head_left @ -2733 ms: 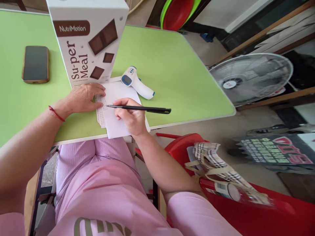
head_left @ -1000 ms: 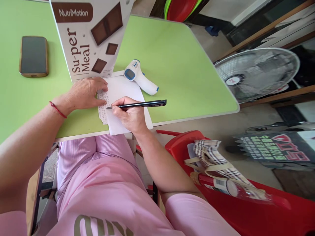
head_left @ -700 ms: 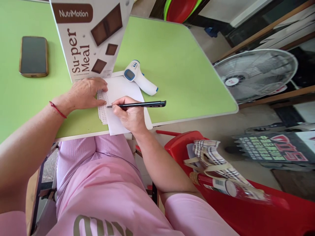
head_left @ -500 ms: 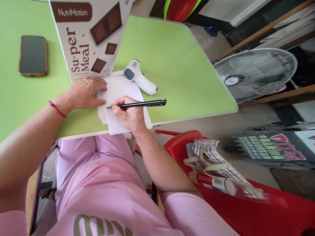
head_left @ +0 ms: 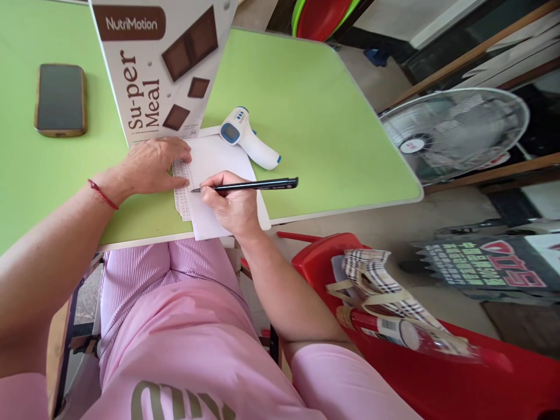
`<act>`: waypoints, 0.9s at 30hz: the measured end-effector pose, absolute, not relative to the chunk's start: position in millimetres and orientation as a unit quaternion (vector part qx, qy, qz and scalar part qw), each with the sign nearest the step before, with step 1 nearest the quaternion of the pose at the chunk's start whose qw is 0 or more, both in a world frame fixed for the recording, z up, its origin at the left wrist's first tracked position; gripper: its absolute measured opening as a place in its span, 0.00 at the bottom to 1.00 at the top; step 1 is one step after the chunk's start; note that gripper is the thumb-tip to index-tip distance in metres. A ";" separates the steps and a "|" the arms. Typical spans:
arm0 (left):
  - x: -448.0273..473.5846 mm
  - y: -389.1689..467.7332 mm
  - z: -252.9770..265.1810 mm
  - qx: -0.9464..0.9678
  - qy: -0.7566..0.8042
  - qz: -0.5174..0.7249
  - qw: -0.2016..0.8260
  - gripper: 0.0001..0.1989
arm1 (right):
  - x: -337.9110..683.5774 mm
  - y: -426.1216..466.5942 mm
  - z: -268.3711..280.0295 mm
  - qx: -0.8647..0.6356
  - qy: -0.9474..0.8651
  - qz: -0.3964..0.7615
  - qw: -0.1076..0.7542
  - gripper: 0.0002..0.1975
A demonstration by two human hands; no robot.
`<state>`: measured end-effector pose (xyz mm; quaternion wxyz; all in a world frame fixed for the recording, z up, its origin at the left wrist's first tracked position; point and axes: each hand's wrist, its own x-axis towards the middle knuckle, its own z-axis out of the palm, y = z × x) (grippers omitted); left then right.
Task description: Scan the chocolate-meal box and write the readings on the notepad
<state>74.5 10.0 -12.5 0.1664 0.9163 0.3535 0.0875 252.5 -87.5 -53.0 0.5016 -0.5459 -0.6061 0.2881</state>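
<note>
My right hand (head_left: 231, 201) grips a black pen (head_left: 262, 184), its tip at the border between a white sheet of paper (head_left: 219, 154) and a narrow printed slip (head_left: 182, 201). Fingers apart, my left hand (head_left: 155, 166) lies over the upper part of the slip and holds nothing up. Just beyond the left hand stands a white and brown NutriMotion box (head_left: 151, 64). A white infrared thermometer (head_left: 249, 139) with blue trim rests partly on the sheet's upper right edge.
On the green table (head_left: 301, 105), a phone (head_left: 61, 100) lies at the left. Right of the table stands a fan (head_left: 455, 134). A red chair (head_left: 394, 373) at lower right carries a checked bag (head_left: 371, 271) and a bottle (head_left: 406, 333).
The pen and my right hand have shifted very slightly to the right along the slip. My left hand keeps its place; the whole view has drifted a little.
</note>
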 end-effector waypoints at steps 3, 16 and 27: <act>74.8 10.2 -12.0 0.917 0.354 0.083 0.164 0.25 | 252.6 -88.0 -52.7 -0.542 -0.595 0.282 0.521 0.04; 74.0 11.1 -13.0 0.919 0.353 0.076 0.162 0.26 | 252.4 -86.7 -52.8 -0.541 -0.603 0.280 0.515 0.04; 73.0 13.1 -15.2 0.920 0.342 0.088 0.170 0.27 | 251.2 -88.3 -51.4 -0.547 -0.580 0.265 0.543 0.04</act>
